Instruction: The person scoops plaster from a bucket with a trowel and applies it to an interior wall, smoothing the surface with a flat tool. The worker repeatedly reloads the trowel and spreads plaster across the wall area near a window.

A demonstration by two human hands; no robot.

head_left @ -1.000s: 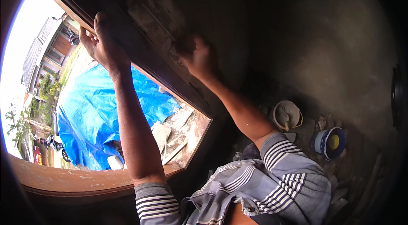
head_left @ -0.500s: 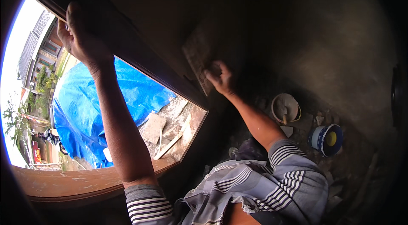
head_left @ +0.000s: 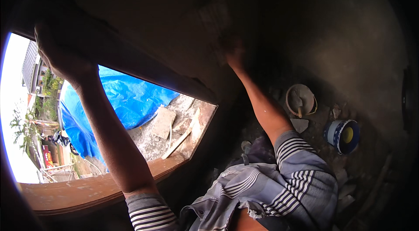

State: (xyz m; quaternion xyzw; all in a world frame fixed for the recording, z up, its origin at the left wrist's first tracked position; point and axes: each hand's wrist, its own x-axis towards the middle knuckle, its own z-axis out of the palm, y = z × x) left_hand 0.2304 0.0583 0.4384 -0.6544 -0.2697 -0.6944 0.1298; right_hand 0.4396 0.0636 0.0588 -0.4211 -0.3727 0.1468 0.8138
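Note:
My left hand (head_left: 65, 61) is closed on the dark edge of the window frame (head_left: 161, 83) at the upper left; shadow hides part of its fingers. With my right arm stretched up and forward, my right hand (head_left: 234, 52) grips a flat rectangular plastering float (head_left: 214, 15). The float lies against the dark wall (head_left: 161, 17) above the window opening, dim and slightly blurred. How the right fingers wrap its handle is hard to make out in the dark.
A bucket (head_left: 309, 94) with a trowel (head_left: 298, 100) in it stands on the rubble-strewn floor at right, beside a blue-and-white pail (head_left: 332, 135). Below the opening runs a brown sill (head_left: 87, 191). Outside lie a blue tarp (head_left: 126, 95) and a wood strip (head_left: 176, 144).
My right hand has moved the float farther up the wall. My left hand sits lower and more to the left in the picture, still on the frame; the whole view has shifted a little.

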